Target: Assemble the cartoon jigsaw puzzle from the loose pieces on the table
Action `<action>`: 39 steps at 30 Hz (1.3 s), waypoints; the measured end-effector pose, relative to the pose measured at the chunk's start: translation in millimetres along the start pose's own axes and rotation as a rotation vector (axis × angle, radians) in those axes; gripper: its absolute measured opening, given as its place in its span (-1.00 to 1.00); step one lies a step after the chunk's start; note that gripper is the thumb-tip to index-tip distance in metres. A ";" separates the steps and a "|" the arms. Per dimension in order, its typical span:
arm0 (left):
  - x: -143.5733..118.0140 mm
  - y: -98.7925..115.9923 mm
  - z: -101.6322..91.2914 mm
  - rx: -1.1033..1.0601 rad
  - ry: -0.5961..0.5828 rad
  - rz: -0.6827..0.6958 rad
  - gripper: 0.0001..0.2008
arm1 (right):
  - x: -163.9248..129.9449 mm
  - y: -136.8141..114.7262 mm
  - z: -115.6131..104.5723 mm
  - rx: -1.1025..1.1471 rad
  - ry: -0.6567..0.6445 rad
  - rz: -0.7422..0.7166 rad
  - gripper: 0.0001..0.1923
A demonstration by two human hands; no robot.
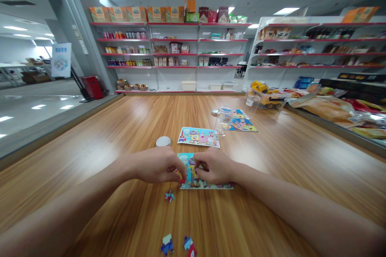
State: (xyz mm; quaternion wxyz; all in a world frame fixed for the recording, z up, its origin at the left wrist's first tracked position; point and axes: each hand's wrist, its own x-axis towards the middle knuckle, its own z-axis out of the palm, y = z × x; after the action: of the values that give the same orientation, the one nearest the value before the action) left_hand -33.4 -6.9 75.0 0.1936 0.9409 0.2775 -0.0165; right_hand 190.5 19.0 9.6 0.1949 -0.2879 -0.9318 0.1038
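A jigsaw puzzle [208,186] with bright cartoon figures lies flat on the wooden table, partly covered by both hands. At its left edge my left hand [161,165] is bent down, thumb and fingers drawn together over a red part of the picture. My right hand [216,165] rests over the middle of the puzzle with curled fingers, the tips close to its surface. Whatever either hand pinches is hidden. One small loose puzzle piece or cluster [169,196] lies just below my left hand. Nearer to me are a blue-and-cream puzzle piece [167,245] and a blue-and-red one [189,245].
Behind the puzzle lies a matching picture card [199,137], with a round silver lid [163,141] to its left. Farther right stand a clear jar [226,114] and another cartoon puzzle [241,125]. A plastic bin [271,100] holds yellow toy trucks. Stocked shelves [173,54] line the back.
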 end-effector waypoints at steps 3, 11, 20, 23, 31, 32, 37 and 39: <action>0.8 -3.7 5.9 -0.039 -0.021 0.017 -0.77 | -0.5 1.4 1.8 0.002 0.008 -0.006 -0.94; 0.4 -2.7 5.9 -0.083 -0.060 -0.002 -0.70 | -1.5 1.8 1.9 0.007 0.008 -0.002 -0.95; -7.1 -8.6 -5.9 -0.004 -0.095 -0.035 -0.75 | -0.1 0.2 0.2 -0.013 0.005 -0.005 -0.97; -8.7 -8.1 -8.9 0.013 -0.145 -0.104 -0.81 | -0.4 0.9 0.8 -0.009 0.010 -0.012 -0.96; -2.3 0.6 -2.6 0.019 -0.232 -0.178 -0.83 | 0.4 0.2 -0.5 0.015 0.009 -0.005 -0.96; -1.5 1.0 -1.7 0.012 -0.239 -0.182 -0.83 | 0.3 0.3 -0.6 0.020 0.010 -0.005 -0.96; -1.8 2.0 -3.5 0.009 -0.256 -0.197 -0.86 | -0.2 0.8 0.3 0.029 0.020 -0.009 -0.96; -2.8 2.7 -5.5 0.003 -0.247 -0.190 -0.86 | -0.2 0.7 0.4 0.024 0.024 -0.010 -0.96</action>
State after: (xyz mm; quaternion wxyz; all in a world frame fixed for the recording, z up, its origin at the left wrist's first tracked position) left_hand -34.8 -8.4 81.4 0.2225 0.9015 0.3393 -0.1508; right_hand 190.8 19.4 9.0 0.2099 -0.2820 -0.9296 0.1107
